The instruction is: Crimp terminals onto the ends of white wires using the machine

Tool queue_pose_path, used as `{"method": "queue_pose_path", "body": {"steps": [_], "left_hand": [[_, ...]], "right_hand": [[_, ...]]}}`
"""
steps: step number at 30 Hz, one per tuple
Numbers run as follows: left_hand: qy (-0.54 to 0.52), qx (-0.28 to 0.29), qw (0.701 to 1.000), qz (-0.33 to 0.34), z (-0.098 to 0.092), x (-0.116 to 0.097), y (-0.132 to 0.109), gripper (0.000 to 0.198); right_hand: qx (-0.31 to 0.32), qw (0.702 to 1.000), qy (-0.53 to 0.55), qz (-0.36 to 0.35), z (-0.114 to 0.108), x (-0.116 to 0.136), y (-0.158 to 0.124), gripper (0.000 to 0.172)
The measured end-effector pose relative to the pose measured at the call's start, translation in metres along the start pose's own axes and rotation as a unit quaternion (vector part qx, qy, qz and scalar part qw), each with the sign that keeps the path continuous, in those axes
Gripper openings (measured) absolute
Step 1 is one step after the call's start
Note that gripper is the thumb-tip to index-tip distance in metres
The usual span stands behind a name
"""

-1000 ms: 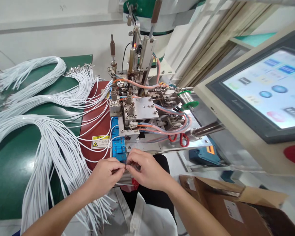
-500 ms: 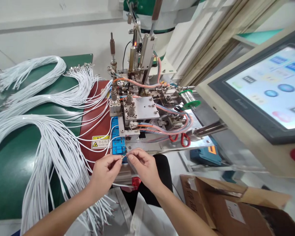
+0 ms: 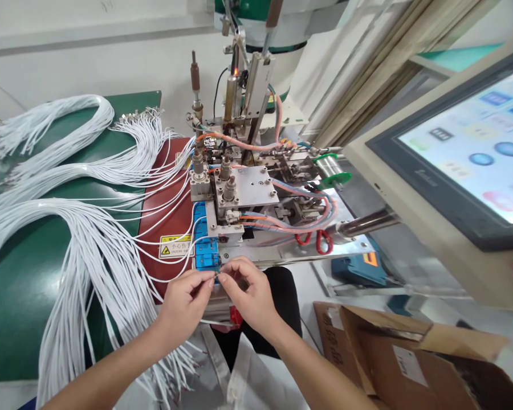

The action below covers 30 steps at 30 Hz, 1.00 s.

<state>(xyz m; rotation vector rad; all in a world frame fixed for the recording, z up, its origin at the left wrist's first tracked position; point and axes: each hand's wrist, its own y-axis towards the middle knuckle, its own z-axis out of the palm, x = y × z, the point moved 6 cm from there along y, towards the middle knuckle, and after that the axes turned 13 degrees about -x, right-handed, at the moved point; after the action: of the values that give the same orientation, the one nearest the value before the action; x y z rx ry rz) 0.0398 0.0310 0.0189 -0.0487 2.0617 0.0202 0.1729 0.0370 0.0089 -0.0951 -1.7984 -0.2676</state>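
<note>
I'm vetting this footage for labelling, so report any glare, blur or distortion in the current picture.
Head view: touchscreen washed out, blurred, seemingly stretched by the lens; head view: pale sheen on the green tabletop; head view: small piece between left hand and right hand too tiny to make out.

One camera, worn on the person's head, looks forward and down at the machine (image 3: 248, 188) from just in front of it; it is near, with the left hand (image 3: 186, 302) and right hand (image 3: 252, 293) low in view before the machine; cables (image 3: 89, 239) spread to its left, a screen (image 3: 465, 148) runs out of view to its right, a wall (image 3: 111, 62) stands behind it.
</note>
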Motion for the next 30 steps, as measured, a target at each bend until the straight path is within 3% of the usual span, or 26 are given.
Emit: {"method": "queue_pose_path", "body": {"steps": [4, 11, 18, 23, 30], "left_hand": [[0.023, 0.011, 1.0, 0.016, 0.002, 0.0, -0.002, 0.022], [0.075, 0.045, 0.996, 0.011, -0.002, 0.009, 0.003, 0.03], [0.183, 0.035, 0.974, 0.131, -0.008, 0.009, 0.026, 0.018], [0.179, 0.02, 0.973, 0.142, -0.005, 0.017, 0.032, 0.018], [0.215, 0.031, 0.966, 0.139, -0.003, 0.019, 0.033, 0.016]], "right_hand": [[0.013, 0.999, 0.0, 0.03, 0.001, -0.005, -0.001, 0.011], [0.002, 0.998, -0.054, -0.022, -0.002, -0.008, 0.005, 0.014], [0.021, 0.996, -0.051, 0.069, 0.008, -0.044, 0.01, 0.015], [0.029, 0.992, -0.103, 0.06, 0.011, -0.045, 0.013, 0.014], [0.077, 0.985, -0.114, 0.108, 0.013, -0.053, 0.019, 0.017]]}}
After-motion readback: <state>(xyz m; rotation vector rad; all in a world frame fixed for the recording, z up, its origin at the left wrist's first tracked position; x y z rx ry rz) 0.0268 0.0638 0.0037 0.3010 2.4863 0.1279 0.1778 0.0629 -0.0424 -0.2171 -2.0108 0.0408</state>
